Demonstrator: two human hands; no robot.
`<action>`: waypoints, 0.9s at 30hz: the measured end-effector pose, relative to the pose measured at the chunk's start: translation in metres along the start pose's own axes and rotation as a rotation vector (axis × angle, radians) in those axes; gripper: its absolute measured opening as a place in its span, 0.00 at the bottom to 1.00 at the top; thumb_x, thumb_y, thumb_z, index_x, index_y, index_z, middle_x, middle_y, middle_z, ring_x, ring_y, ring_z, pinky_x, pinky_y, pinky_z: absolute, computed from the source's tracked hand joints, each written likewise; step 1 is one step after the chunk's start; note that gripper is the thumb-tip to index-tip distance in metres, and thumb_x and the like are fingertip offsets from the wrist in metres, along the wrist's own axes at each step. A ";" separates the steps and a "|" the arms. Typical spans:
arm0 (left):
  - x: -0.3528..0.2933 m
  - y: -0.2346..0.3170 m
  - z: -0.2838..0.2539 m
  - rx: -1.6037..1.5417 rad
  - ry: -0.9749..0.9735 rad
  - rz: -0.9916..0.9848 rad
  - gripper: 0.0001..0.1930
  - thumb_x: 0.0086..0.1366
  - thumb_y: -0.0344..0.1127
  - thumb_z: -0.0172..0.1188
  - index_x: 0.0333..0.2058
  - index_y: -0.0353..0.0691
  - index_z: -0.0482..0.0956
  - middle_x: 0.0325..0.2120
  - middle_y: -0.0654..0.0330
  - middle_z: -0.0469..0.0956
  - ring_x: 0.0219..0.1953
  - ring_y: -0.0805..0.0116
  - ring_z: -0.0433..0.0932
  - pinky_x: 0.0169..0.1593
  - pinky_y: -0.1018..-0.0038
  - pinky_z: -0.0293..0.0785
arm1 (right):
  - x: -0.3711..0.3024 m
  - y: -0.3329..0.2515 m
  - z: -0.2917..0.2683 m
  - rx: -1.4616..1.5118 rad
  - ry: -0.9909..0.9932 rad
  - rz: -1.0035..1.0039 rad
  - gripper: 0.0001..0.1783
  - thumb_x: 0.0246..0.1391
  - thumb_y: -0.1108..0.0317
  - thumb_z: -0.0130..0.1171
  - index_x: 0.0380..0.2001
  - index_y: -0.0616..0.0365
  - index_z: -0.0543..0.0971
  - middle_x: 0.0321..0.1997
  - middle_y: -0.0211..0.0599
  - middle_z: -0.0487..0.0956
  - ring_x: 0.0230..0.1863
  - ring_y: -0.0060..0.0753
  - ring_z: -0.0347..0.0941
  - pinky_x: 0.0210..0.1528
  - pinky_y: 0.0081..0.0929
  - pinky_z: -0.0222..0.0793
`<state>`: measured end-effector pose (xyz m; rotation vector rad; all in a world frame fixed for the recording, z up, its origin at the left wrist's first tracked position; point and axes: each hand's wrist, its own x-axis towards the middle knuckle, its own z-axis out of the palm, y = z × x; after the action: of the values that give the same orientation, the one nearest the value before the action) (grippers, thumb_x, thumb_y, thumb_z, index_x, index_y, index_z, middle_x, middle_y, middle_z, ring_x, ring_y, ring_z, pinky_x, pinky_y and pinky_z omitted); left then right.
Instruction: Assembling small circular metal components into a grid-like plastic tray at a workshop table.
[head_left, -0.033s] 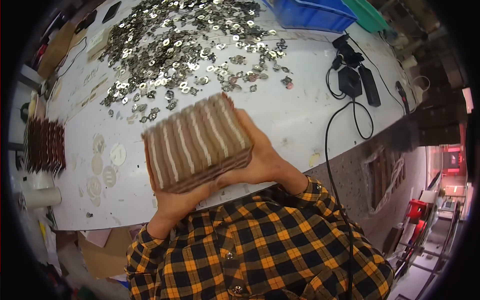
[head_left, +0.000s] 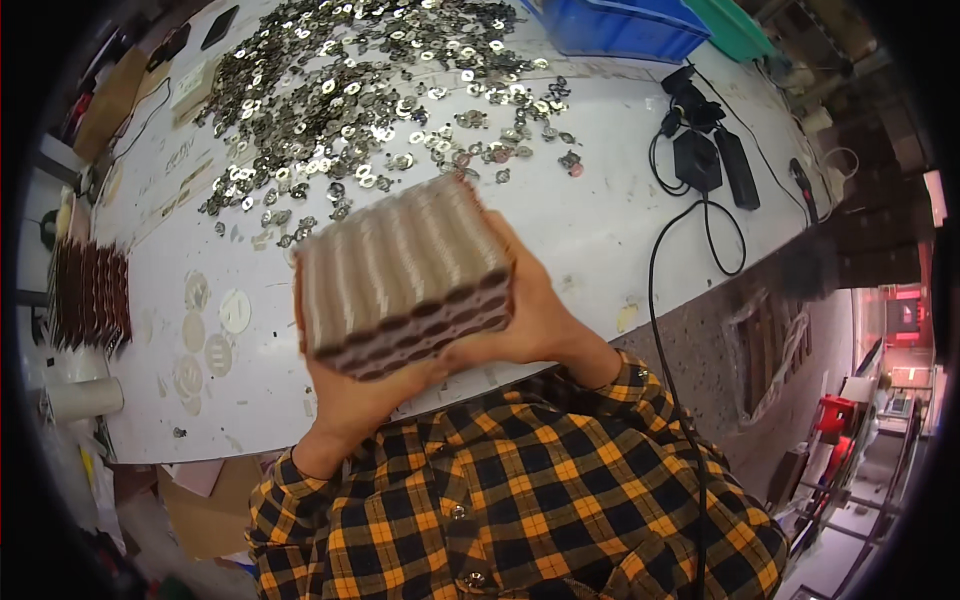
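Observation:
Between my two hands is a brown block of stacked wavy layers, like a bundle of corrugated strips (head_left: 405, 260). Pale ridged bands run along its top, blurred by motion, and rows of dark oval holes show on the side toward me. My left hand (head_left: 365, 400) grips its near left corner, thumb along the lower edge. My right hand (head_left: 530, 310) wraps round the right side, its thumb beneath the holed face. The block is held tilted over the table's near edge; the fingers behind and under it are hidden.
Many small shiny metal parts (head_left: 330, 110) lie heaped across the far table (head_left: 590, 220). A blue bin (head_left: 630, 30) and green bin (head_left: 730, 25) stand at the back. Black adapters (head_left: 697, 160) trail a cable on the right. A stack of brown wavy sheets (head_left: 90, 293) sits far left.
The block has tipped and shifted slightly right, so more of its holed side shows and its top bands look smeared. Both hands keep their grip.

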<state>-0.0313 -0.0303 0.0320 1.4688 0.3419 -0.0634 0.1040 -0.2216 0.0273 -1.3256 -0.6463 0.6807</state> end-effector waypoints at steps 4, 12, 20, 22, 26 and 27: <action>0.041 0.041 0.051 -0.055 -0.150 0.050 0.41 0.53 0.38 0.83 0.60 0.26 0.71 0.51 0.48 0.83 0.51 0.61 0.85 0.57 0.65 0.82 | -0.021 -0.035 -0.032 0.130 0.296 0.070 0.43 0.39 0.69 0.73 0.62 0.68 0.73 0.54 0.41 0.84 0.52 0.35 0.82 0.59 0.33 0.76; 0.171 0.000 0.085 1.051 -0.306 0.964 0.34 0.72 0.57 0.58 0.65 0.35 0.71 0.65 0.44 0.72 0.70 0.45 0.66 0.75 0.46 0.52 | -0.093 -0.038 -0.139 0.277 0.728 0.083 0.30 0.55 0.66 0.64 0.58 0.73 0.75 0.49 0.50 0.87 0.40 0.38 0.88 0.44 0.31 0.89; 0.251 0.000 0.102 1.433 -0.210 0.923 0.43 0.73 0.72 0.42 0.74 0.47 0.62 0.77 0.53 0.58 0.80 0.52 0.48 0.77 0.32 0.34 | -0.093 -0.032 -0.193 0.205 0.661 0.211 0.28 0.58 0.66 0.63 0.59 0.69 0.75 0.45 0.36 0.85 0.42 0.28 0.86 0.45 0.25 0.84; 0.262 0.008 0.084 1.492 -0.186 0.843 0.42 0.73 0.70 0.45 0.76 0.49 0.59 0.78 0.53 0.54 0.81 0.52 0.44 0.78 0.35 0.29 | -0.091 -0.033 -0.209 -0.067 0.593 0.322 0.30 0.58 0.62 0.65 0.61 0.66 0.74 0.43 0.32 0.84 0.39 0.22 0.84 0.42 0.21 0.81; 0.280 0.017 0.036 1.617 -0.036 0.757 0.42 0.72 0.70 0.47 0.77 0.53 0.58 0.79 0.57 0.52 0.81 0.51 0.44 0.78 0.35 0.29 | -0.044 -0.059 -0.205 -0.364 0.294 0.523 0.32 0.55 0.49 0.65 0.54 0.65 0.80 0.43 0.26 0.84 0.36 0.14 0.78 0.40 0.13 0.71; 0.281 0.018 0.025 1.630 -0.015 0.738 0.41 0.73 0.69 0.48 0.76 0.53 0.58 0.79 0.57 0.53 0.81 0.51 0.45 0.78 0.35 0.30 | -0.034 -0.064 -0.203 -0.285 0.245 0.510 0.38 0.52 0.50 0.69 0.59 0.69 0.79 0.47 0.35 0.85 0.44 0.21 0.79 0.46 0.20 0.73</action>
<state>0.2451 -0.0061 -0.0236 3.1076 -0.4501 0.3209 0.2406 -0.3842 0.0625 -1.8344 -0.2046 0.8350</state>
